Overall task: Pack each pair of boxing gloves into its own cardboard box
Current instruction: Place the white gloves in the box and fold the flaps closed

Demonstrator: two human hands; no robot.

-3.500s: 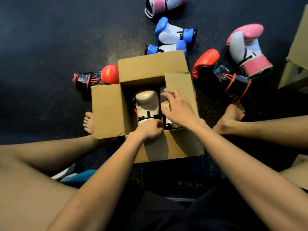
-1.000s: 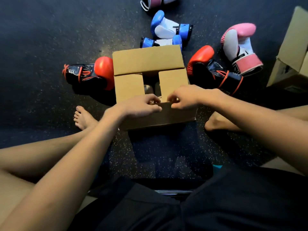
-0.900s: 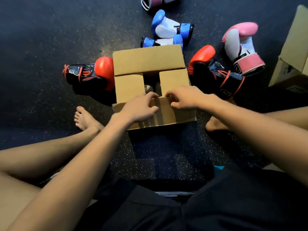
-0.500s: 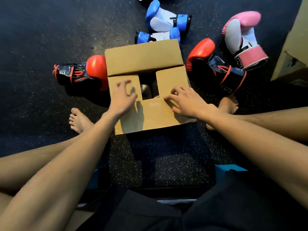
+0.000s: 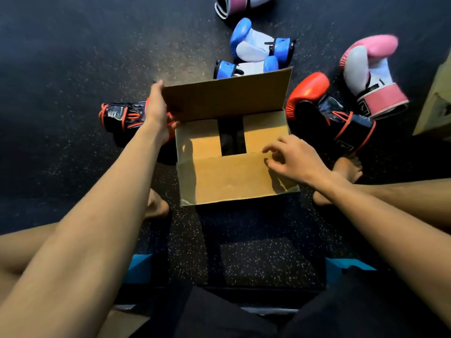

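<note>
- Left hand (image 5: 157,107) has its grip closed on the left edge of the far flap (image 5: 225,96), thumb on the near side, holding it tilted up off the box (image 5: 234,181).
- Right hand (image 5: 296,162) is loose and half open, holding nothing; fingertips (image 5: 268,149) just rest on the right end of the near flap (image 5: 229,176), which is folded down flat.
- The two side flaps are down as well, with a dark gap between them in the middle. Can't make out what's inside through it.
- Box sits on the dark speckled floor (image 5: 73,57) between the person's bare feet.
- Red-and-black gloves are split up: one (image 5: 122,115) just left of the box, partly behind the left hand, the other (image 5: 327,111) just right of it.
- Blue-and-white pair (image 5: 256,50) lies right behind the raised flap.
- One pink-and-white glove (image 5: 371,76) is beside the right red one, another (image 5: 236,6) is cut off at the top edge.
- A second box (image 5: 436,106) pokes in at the far right.
</note>
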